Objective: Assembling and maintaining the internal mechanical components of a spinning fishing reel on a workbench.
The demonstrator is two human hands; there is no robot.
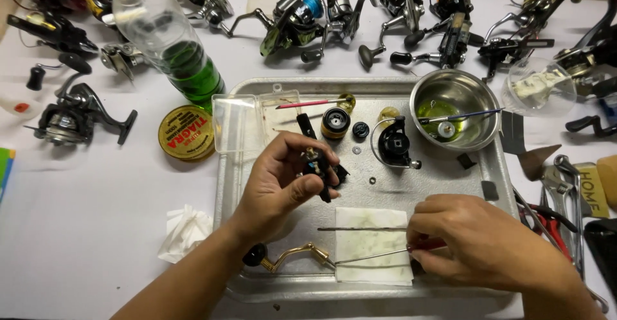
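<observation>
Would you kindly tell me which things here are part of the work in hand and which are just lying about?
In hand:
left hand holding small black reel part
right hand on thin tool
metal tray
paper pad
gold crank handle

Lying about:
green bottle
round yellow tin
steel bowl
pliers

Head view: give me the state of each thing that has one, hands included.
Left hand: closed on small black reel part, raised over metal tray.
Right hand: gripping red-handled tool, tip on paper towel.
Steel bowl: holds greenish liquid.
Plastic bottle: capped, partly full.
Clear box: open.
</observation>
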